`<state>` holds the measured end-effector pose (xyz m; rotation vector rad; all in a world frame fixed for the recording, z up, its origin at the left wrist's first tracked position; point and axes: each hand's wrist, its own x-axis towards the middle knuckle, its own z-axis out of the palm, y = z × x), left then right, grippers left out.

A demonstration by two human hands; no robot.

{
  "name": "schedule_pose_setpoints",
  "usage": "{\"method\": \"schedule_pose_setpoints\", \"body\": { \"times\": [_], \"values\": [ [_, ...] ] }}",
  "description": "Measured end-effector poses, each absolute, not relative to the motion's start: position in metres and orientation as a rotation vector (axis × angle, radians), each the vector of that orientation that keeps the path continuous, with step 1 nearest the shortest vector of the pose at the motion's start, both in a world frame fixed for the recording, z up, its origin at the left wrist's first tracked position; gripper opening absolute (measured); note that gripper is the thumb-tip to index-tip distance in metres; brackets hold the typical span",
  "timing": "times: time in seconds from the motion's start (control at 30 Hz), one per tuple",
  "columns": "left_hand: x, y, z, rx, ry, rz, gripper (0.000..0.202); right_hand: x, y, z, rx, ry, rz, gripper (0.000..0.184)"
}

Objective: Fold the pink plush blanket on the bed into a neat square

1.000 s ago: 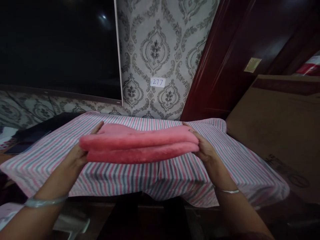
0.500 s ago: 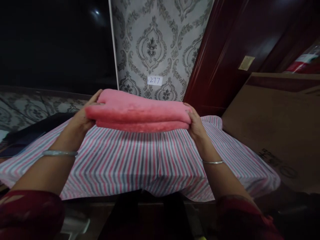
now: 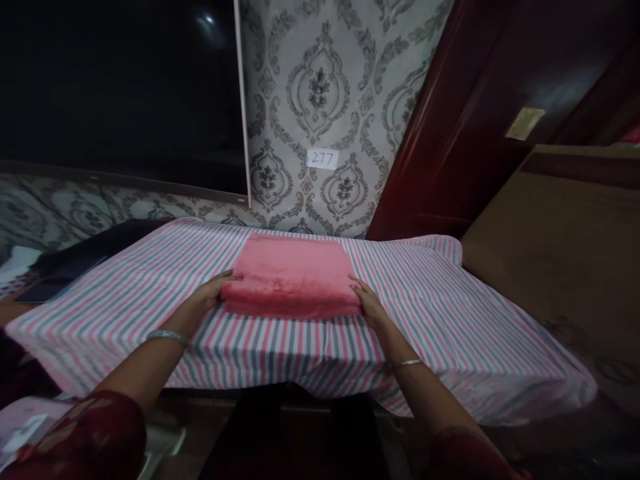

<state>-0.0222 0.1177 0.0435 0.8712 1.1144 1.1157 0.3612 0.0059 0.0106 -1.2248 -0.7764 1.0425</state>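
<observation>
A folded pink towel (image 3: 293,277) lies flat on the table's striped cloth (image 3: 310,347), near the far edge at the middle. My left hand (image 3: 213,295) grips the towel's left end, thumb on top and fingers tucked at its edge. At the towel's right front corner, my right hand (image 3: 369,305) has its fingers closed against the fold. Both wrists wear thin bangles, and dark red sleeves show at the bottom.
A dark screen (image 3: 120,93) fills the upper left wall. Patterned wallpaper carries a small label reading 277 (image 3: 322,159). A dark red wooden door (image 3: 475,113) stands at the right, with a large cardboard box (image 3: 560,253) beside the table. Dark flat objects (image 3: 75,257) lie at the left.
The towel was held up in the air in both hands, then carried away from me and lowered flat onto the striped cloth. Both hands stay at its ends.
</observation>
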Motion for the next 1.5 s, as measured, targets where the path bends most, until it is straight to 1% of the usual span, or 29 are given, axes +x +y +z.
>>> {"method": "schedule_pose_setpoints", "body": {
  "times": [0.17,0.27,0.4,0.57,0.67,0.77,0.87,0.97,1.17,1.23,1.37,1.43,1.5],
  "values": [
    [-0.026,0.115,0.039,0.875,1.083,1.040,0.069,0.363,0.001,0.004,-1.226,-0.727,1.116,0.067],
    [-0.027,0.115,0.032,0.881,1.053,1.049,0.070,0.366,0.004,-0.002,-1.280,-0.642,1.171,0.072],
    [-0.024,0.118,0.031,0.936,0.974,1.045,0.073,0.369,0.013,0.005,-1.244,-0.684,1.210,0.076],
    [-0.025,0.130,0.044,0.994,0.899,1.131,0.086,0.369,0.024,0.027,-1.102,-0.854,1.028,0.076],
    [-0.036,0.133,0.041,0.995,0.926,1.142,0.090,0.363,0.018,0.022,-1.142,-0.840,1.029,0.074],
    [-0.049,0.126,0.027,0.971,1.002,1.070,0.083,0.356,0.003,0.002,-1.270,-0.798,1.201,0.073],
    [-0.057,0.114,0.019,0.951,1.040,1.018,0.073,0.352,-0.007,-0.012,-1.360,-0.731,1.243,0.073],
    [-0.058,0.100,0.022,0.958,1.009,1.011,0.064,0.350,-0.012,-0.011,-1.394,-0.750,1.217,0.070],
    [-0.045,0.073,0.028,1.125,0.976,1.085,0.064,0.341,-0.020,-0.005,-1.421,-0.955,1.071,0.067],
    [-0.039,0.072,0.025,1.176,1.061,1.135,0.058,0.339,-0.021,-0.005,-1.439,-0.955,1.013,0.070],
    [-0.031,0.080,0.016,1.158,1.186,1.225,0.050,0.338,-0.023,-0.002,-1.535,-0.985,0.778,0.082],
    [-0.032,0.081,0.014,1.157,1.208,1.235,0.047,0.337,-0.025,0.000,-1.584,-0.956,0.777,0.084],
    [-0.034,0.077,0.013,1.169,1.220,1.216,0.045,0.336,-0.028,-0.001,-1.591,-0.935,0.825,0.081]
  ]
}}
